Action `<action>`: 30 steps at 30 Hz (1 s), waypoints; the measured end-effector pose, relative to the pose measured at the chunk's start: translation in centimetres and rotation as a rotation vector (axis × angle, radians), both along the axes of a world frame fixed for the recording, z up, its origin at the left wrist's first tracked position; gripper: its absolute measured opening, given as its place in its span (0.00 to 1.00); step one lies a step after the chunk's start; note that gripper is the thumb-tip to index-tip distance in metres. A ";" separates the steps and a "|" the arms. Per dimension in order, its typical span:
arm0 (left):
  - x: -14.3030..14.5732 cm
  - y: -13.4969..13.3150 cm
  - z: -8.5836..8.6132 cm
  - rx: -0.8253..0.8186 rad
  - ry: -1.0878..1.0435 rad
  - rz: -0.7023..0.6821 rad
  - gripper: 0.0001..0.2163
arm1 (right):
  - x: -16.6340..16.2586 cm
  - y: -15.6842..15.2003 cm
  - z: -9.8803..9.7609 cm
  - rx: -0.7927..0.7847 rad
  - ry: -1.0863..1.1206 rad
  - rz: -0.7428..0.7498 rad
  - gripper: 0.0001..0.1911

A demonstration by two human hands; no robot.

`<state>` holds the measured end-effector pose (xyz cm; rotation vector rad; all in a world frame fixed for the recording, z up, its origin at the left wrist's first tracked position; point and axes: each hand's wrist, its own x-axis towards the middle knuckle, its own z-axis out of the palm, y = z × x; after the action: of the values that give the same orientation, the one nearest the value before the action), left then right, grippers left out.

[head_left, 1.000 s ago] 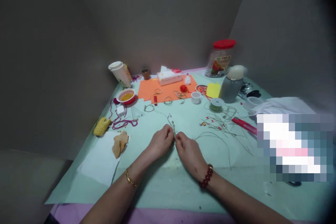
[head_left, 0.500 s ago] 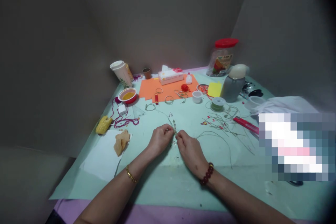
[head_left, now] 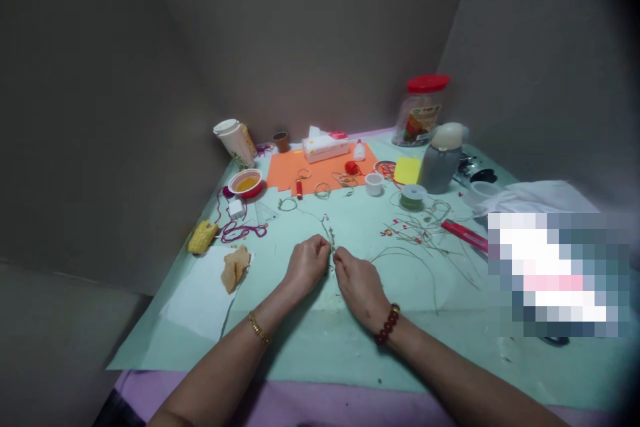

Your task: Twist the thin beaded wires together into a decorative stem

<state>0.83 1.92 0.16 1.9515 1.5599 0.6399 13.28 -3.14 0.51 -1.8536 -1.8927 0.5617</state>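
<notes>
The table cover (head_left: 300, 347) is a pale green sheet, matt and smooth like paper. The orange sheet (head_left: 320, 172) looks matt too. The jar (head_left: 421, 117) is clear, glossy plastic, and its lid (head_left: 428, 83) is red plastic. The thin strand (head_left: 327, 235), pinched by the left hand (head_left: 307, 265) and the right hand (head_left: 357, 283), looks like stiff, dull wire. The chain bracelet (head_left: 259, 329) shines like gold metal. The bead bracelet (head_left: 387, 325) is dark red and glossy.

The scene is dimly lit; the right edge is vignetted dark, and fine details are softened throughout.
</notes>
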 end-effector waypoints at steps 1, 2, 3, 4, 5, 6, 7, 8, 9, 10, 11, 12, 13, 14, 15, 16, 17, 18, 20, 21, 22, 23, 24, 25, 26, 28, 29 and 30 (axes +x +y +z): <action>0.0 0.0 -0.1 -0.002 0.002 0.005 0.10 | -0.1 0.0 0.0 0.003 -0.019 -0.003 0.12; 0.0 0.1 -0.1 -0.010 -0.002 0.008 0.10 | -0.2 -0.1 -0.1 0.002 -0.040 -0.006 0.12; 0.0 0.1 -0.1 -0.022 -0.008 0.012 0.10 | -0.3 -0.2 -0.1 0.001 -0.063 -0.011 0.12; 0.0 0.1 -0.1 -0.035 -0.015 0.014 0.10 | -0.4 -0.3 -0.1 0.000 -0.087 -0.014 0.12; -0.1 0.1 0.0 -0.042 -0.019 0.013 0.10 | -0.5 -0.4 0.0 -0.002 -0.110 -0.016 0.12; -0.2 0.0 0.1 -0.043 -0.017 0.007 0.10 | -0.6 -0.5 0.0 -0.004 -0.129 -0.016 0.11; -0.4 -0.2 0.3 -0.038 -0.004 -0.006 0.10 | -0.6 -0.7 0.1 -0.004 -0.145 -0.016 0.11; -0.6 -0.5 0.6 -0.018 0.022 -0.019 0.11 | -0.7 -0.9 0.2 -0.004 -0.156 -0.014 0.11; -0.8 -0.8 0.9 0.020 0.060 -0.028 0.12 | -0.8 -1.0 0.4 -0.004 -0.163 -0.012 0.11; -1.0 -1.3 1.2 0.082 0.107 -0.029 0.12 | -0.8 -1.2 0.5 -0.003 -0.167 -0.007 0.10; -1.2 -1.8 1.5 0.171 0.157 -0.014 0.12 | -0.8 -1.4 0.6 0.001 -0.168 -0.003 0.10; -1.4 -2.3 1.7 0.266 0.196 -0.006 0.12 | -0.8 -1.5 0.7 0.010 -0.166 0.003 0.10; -1.5 -2.8 1.9 0.340 0.215 -0.023 0.13 | -0.8 -1.6 0.7 0.020 -0.163 0.008 0.10; -1.6 -3.2 1.9 0.379 0.208 -0.078 0.17 | -0.8 -1.8 0.7 0.029 -0.158 0.012 0.10; -1.6 -3.5 1.8 0.382 0.175 -0.164 0.20 | -0.7 -1.9 0.7 0.038 -0.152 0.018 0.10; -1.5 -3.7 1.6 0.358 0.125 -0.259 0.21 | -0.7 -2.0 0.7 0.049 -0.145 0.026 0.11; -1.4 -3.8 1.4 0.322 0.072 -0.340 0.22 | -0.6 -2.1 0.7 0.065 -0.137 0.036 0.11; -1.3 -3.8 1.2 0.285 0.027 -0.398 0.22 | -0.5 -2.2 0.6 0.086 -0.127 0.048 0.12; -1.1 -3.7 0.9 0.232 -0.010 -0.430 0.19 | -0.2 -2.4 0.5 0.148 -0.102 0.073 0.12; -1.1 -3.6 0.8 0.218 -0.001 -0.419 0.16 | 0.2 -2.5 0.5 0.181 -0.084 0.091 0.12; -1.1 -3.5 0.8 0.210 0.016 -0.401 0.13 | 0.6 -2.5 0.6 0.210 -0.061 0.109 0.12; -1.1 -3.4 0.7 0.208 0.036 -0.383 0.10 | 1.3 -2.5 0.7 0.238 -0.034 0.121 0.12; -1.1 -3.4 0.7 0.211 0.055 -0.367 0.09 | 2.1 -2.4 0.8 0.266 -0.004 0.122 0.12; -1.2 -3.3 0.7 0.219 0.070 -0.359 0.09 | 3.0 -2.2 0.9 0.289 0.021 0.107 0.11; -1.2 -3.3 0.6 0.227 0.081 -0.358 0.09 | 4.0 -1.9 1.1 0.311 0.038 0.070 0.11; -1.3 -3.2 0.7 0.242 0.093 -0.371 0.09 | 5.8 -0.9 1.5 0.304 0.019 -0.004 0.11; -1.3 -3.3 0.7 0.243 0.096 -0.377 0.09 | 6.6 -0.3 1.6 0.266 -0.009 0.002 0.11; -1.3 -3.3 0.8 0.242 0.098 -0.383 0.09 | 7.1 0.3 1.8 0.225 -0.039 0.019 0.11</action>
<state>-0.49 -1.35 0.95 2.4119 1.1533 0.5973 20.38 -2.88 2.29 -1.7144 -1.9139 0.3061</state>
